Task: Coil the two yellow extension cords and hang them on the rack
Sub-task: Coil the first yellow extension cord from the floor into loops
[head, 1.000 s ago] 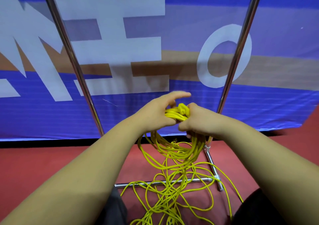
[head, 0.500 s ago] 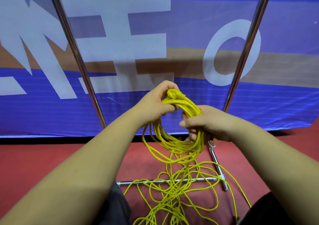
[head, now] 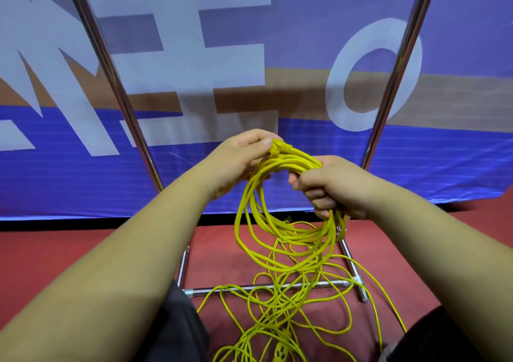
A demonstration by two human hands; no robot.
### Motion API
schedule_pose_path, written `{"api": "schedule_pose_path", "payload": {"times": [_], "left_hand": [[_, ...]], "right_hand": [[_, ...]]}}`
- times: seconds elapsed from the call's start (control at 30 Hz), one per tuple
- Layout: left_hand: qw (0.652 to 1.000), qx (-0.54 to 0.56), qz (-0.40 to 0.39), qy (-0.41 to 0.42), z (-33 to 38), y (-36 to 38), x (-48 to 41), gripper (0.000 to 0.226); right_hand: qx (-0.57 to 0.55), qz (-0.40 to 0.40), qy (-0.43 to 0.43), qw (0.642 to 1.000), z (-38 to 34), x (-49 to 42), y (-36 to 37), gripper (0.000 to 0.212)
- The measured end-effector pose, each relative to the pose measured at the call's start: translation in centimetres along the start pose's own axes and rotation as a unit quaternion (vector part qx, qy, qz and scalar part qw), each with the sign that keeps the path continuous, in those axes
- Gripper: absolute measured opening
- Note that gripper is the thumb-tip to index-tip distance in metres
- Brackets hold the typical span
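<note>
Several loops of yellow cord (head: 297, 157) gathered into coil, held up mid-scene between my hands. Left hand (head: 236, 162) pinches plug end at coil top; right hand (head: 336, 187) clamped round bundle. Much loose cord (head: 277, 300) tangled on near floor across rack base bar (head: 194, 292). My judgement: coiling partway, nothing hung in view; cannot separate second cord.

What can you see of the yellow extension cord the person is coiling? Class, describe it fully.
The thin, glossy yellow plastic-sheathed extension cord is partly coiled: several round loops hang between both hands. The left hand pinches its moulded plug end at the top; the right hand grips the bunched loops. More yellow cord trails down in a loose tangle on the red floor, crossing the rack's shiny metal base bar.
</note>
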State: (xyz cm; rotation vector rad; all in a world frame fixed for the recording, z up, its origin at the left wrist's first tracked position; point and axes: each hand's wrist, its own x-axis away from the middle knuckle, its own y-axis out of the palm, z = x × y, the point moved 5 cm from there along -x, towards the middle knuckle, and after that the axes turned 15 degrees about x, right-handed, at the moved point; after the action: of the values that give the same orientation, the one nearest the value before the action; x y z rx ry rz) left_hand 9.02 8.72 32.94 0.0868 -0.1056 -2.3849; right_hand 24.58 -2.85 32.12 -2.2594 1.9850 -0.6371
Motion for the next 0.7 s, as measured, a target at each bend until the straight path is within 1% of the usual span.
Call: {"api": "schedule_pose_path", "payload": {"times": [0.07, 0.13, 0.3, 0.4, 0.43, 0.47, 0.5, 0.53, 0.57, 0.6, 0.63, 0.67, 0.7], "left_hand": [[0.999, -0.035, 0.025, 0.014, 0.0, 0.1, -0.1, 0.028], [0.998, -0.038, 0.048, 0.027, 0.3, 0.3, 0.0, 0.029], [0.996, -0.051, 0.063, 0.032, 0.3, 0.1, -0.4, 0.027], [0.993, -0.068, 0.094, -0.007, -0.9, -0.4, -1.0, 0.031], [0.989, -0.074, 0.123, -0.041, -1.6, -1.0, -1.2, 0.031], [0.979, -0.104, 0.152, -0.084, -2.6, -1.9, -1.3, 0.03], [0.961, -0.187, 0.156, -0.134, -3.4, -2.7, -1.3, 0.028], [0.922, -0.305, 0.127, -0.203, -4.4, -3.3, -1.0, 0.028], [0.859, -0.428, 0.068, -0.272, -5.7, -3.6, -0.3, 0.03], [0.784, -0.519, -0.01, -0.34, -7.1, -3.5, 0.7, 0.03], [0.721, -0.564, -0.074, -0.396, -8.4, -3.0, 1.9, 0.029], [0.684, -0.576, -0.123, -0.43, -9.7, -2.2, 2.9, 0.029], [0.661, -0.583, -0.157, -0.446, -11.1, -1.3, 3.5, 0.037]], "right_hand": [[0.003, -0.004, 0.002, 1.0, 0.1, -0.1, 0.2, 0.012], [0.005, -0.002, 0.003, 1.0, 0.2, -0.2, 0.3, 0.01], [-0.001, 0.032, 0.002, 0.999, 0.3, -0.5, -0.1, 0.006], [-0.011, 0.064, 0.015, 0.998, 0.7, -0.7, -0.5, 0.008], [-0.019, 0.079, 0.019, 0.997, 0.9, -0.8, -0.7, 0.01], [-0.029, 0.095, 0.021, 0.995, 1.1, -0.8, -1.0, 0.012], [-0.039, 0.114, 0.022, 0.992, 1.2, -0.9, -1.4, 0.013], [-0.05, 0.135, 0.022, 0.989, 1.3, -0.9, -1.8, 0.013], [-0.062, 0.156, 0.019, 0.986, 1.3, -0.9, -2.2, 0.013], [-0.074, 0.175, 0.016, 0.982, 1.3, -0.8, -2.6, 0.013], [-0.088, 0.194, 0.014, 0.977, 1.3, -0.8, -3.0, 0.014], [-0.104, 0.211, 0.012, 0.972, 1.3, -0.7, -3.3, 0.015], [-0.121, 0.226, 0.009, 0.967, 1.2, -0.6, -3.6, 0.017]]}}
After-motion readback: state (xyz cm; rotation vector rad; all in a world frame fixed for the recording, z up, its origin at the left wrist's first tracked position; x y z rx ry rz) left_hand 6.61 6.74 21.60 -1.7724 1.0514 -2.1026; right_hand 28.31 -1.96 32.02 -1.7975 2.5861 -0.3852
